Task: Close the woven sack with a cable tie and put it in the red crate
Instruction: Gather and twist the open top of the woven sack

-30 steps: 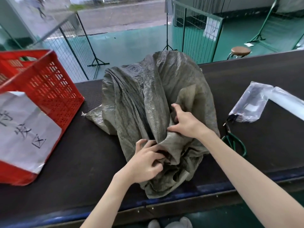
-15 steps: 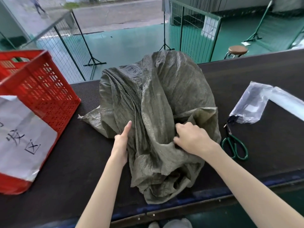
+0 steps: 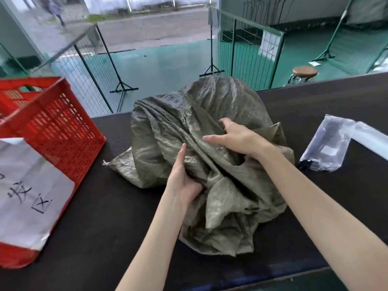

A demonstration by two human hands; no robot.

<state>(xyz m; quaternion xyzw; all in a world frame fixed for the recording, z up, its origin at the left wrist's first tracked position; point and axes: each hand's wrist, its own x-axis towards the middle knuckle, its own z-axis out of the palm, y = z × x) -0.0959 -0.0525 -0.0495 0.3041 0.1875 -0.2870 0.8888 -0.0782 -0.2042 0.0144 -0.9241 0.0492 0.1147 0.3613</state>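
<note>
A grey-green woven sack lies bulging in the middle of the dark table, its loose mouth end crumpled toward me. My left hand grips a bunch of the sack's cloth near the mouth, thumb stretched up along a fold. My right hand rests on top of the sack with fingers spread and partly hooked into the folds. The red crate stands at the left, a white paper sheet with handwriting on its near side. No cable tie shows loose; a clear plastic bag lies at the right.
The table's front edge runs close to me. Behind the table are green wire fence panels, a round stool and a green floor. The scissors seen earlier are hidden behind my right forearm.
My left hand slid from the sack's left side down to the gathered cloth and closed on it. My right hand let go of its bunch and moved up onto the sack, fingers spread.
</note>
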